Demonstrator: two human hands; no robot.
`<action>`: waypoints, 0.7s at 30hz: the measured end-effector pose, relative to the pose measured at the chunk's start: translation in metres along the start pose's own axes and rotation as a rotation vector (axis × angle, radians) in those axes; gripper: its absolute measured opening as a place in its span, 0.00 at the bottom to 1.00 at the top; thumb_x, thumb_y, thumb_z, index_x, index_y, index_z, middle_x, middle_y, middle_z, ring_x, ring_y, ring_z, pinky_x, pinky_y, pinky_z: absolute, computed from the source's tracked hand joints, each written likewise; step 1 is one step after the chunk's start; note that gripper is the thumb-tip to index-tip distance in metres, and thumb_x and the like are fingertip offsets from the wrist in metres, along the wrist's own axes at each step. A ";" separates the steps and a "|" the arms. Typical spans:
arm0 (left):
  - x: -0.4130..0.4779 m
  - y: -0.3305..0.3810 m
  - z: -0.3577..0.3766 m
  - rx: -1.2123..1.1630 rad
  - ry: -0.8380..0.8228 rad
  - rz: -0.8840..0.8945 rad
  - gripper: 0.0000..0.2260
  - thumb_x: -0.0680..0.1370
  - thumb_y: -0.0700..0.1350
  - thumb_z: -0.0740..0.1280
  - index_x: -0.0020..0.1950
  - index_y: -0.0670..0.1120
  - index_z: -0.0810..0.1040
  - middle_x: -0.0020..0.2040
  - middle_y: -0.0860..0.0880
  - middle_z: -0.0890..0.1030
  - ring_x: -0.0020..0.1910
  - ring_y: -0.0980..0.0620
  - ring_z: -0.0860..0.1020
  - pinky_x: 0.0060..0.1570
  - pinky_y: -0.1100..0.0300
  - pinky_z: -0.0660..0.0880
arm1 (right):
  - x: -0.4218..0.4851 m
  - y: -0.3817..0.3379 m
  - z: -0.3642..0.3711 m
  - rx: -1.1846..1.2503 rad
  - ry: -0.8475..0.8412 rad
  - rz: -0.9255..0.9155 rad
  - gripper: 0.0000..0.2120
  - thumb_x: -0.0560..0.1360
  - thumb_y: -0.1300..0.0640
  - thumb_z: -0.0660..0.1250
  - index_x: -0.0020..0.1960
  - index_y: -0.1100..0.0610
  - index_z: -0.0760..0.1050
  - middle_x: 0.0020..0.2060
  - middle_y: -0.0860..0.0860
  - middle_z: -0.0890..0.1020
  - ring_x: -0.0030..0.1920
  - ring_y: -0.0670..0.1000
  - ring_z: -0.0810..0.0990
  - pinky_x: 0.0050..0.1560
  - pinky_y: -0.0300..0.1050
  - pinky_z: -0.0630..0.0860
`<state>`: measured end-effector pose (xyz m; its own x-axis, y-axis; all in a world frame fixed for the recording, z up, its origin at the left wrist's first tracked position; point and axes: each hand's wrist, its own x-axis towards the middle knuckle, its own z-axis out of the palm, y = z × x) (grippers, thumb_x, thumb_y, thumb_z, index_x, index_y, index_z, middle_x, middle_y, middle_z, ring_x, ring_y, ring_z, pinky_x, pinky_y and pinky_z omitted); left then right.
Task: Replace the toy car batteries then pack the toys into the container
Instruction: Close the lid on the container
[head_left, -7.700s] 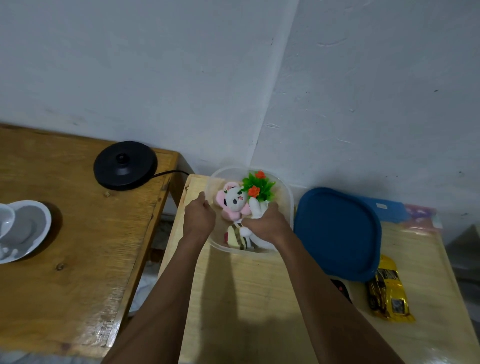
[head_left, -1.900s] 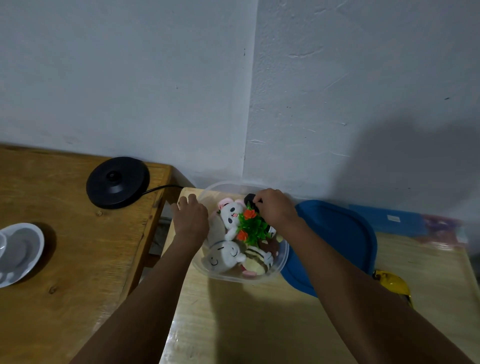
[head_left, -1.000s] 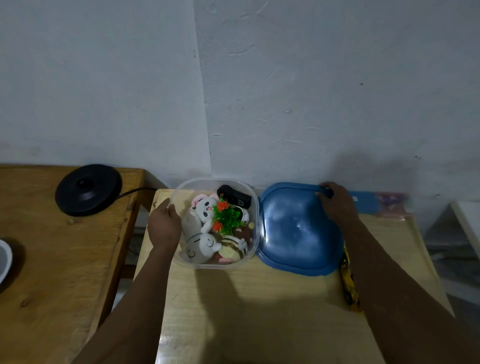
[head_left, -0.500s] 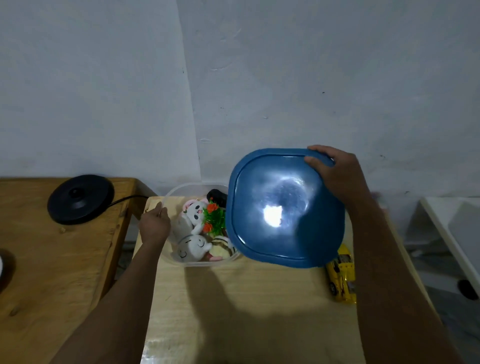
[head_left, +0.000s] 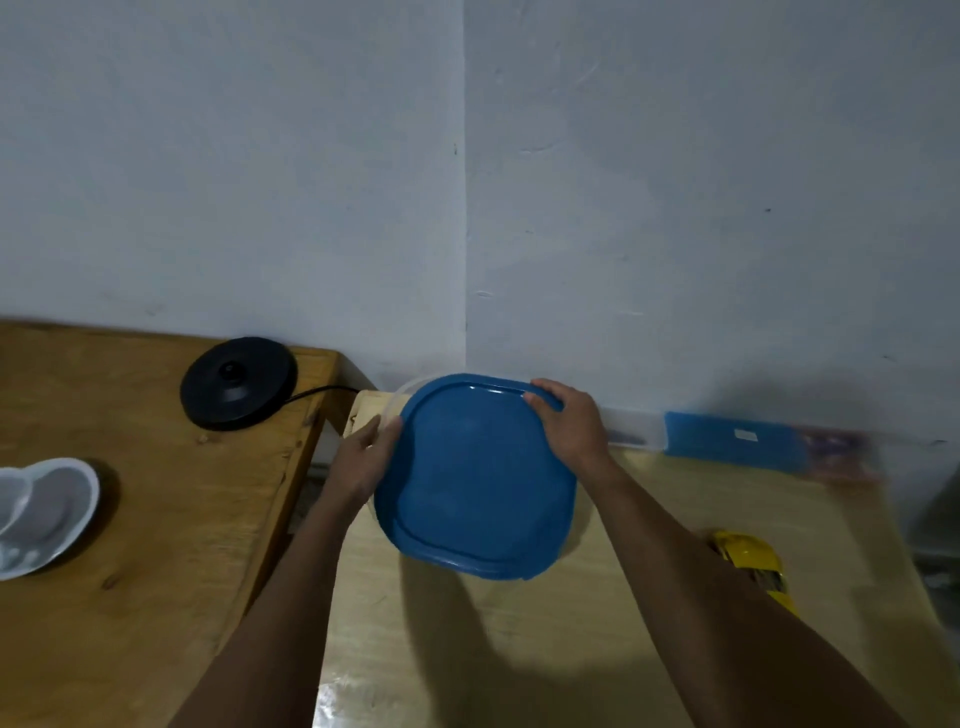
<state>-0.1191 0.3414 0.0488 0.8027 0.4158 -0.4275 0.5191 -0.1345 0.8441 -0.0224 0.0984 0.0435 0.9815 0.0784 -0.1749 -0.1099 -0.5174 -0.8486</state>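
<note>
Blue lid (head_left: 478, 478) over clear container (head_left: 402, 395), hands (head_left: 361, 460) (head_left: 571, 431) at the edges.

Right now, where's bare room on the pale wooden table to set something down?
Bare wood: near middle, in front of the blue square plastic lid; also between yellow toy car and flat blue box. Crowded: far left corner, around the clear plastic container.

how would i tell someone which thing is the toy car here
Start at the pale wooden table in the wall corner, then look right of the big blue lid. The toy car lies near the table's right edge and is the only bright yellow thing there.
</note>
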 end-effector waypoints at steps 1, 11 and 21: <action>0.001 -0.002 0.001 0.098 0.009 0.029 0.29 0.81 0.56 0.62 0.78 0.44 0.61 0.77 0.44 0.64 0.75 0.43 0.63 0.72 0.46 0.63 | 0.002 0.002 0.005 -0.062 0.019 -0.017 0.16 0.78 0.47 0.66 0.63 0.51 0.78 0.58 0.50 0.80 0.60 0.51 0.76 0.63 0.47 0.73; 0.008 -0.011 0.015 0.414 0.216 0.277 0.11 0.84 0.45 0.58 0.59 0.44 0.78 0.43 0.49 0.80 0.37 0.61 0.73 0.35 0.68 0.68 | 0.007 0.009 0.031 -0.106 0.103 -0.048 0.16 0.77 0.45 0.67 0.62 0.51 0.79 0.54 0.47 0.73 0.50 0.44 0.74 0.56 0.38 0.72; 0.005 -0.022 0.027 0.417 0.277 0.261 0.18 0.84 0.47 0.59 0.73 0.47 0.70 0.51 0.49 0.82 0.42 0.57 0.75 0.43 0.63 0.71 | 0.016 0.008 0.028 -0.083 0.187 0.013 0.15 0.74 0.43 0.71 0.45 0.55 0.75 0.40 0.47 0.80 0.40 0.49 0.78 0.41 0.46 0.77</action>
<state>-0.1189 0.3227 0.0190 0.8423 0.5339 -0.0736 0.4311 -0.5854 0.6867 -0.0119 0.1198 0.0200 0.9929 -0.0849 -0.0833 -0.1174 -0.5861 -0.8017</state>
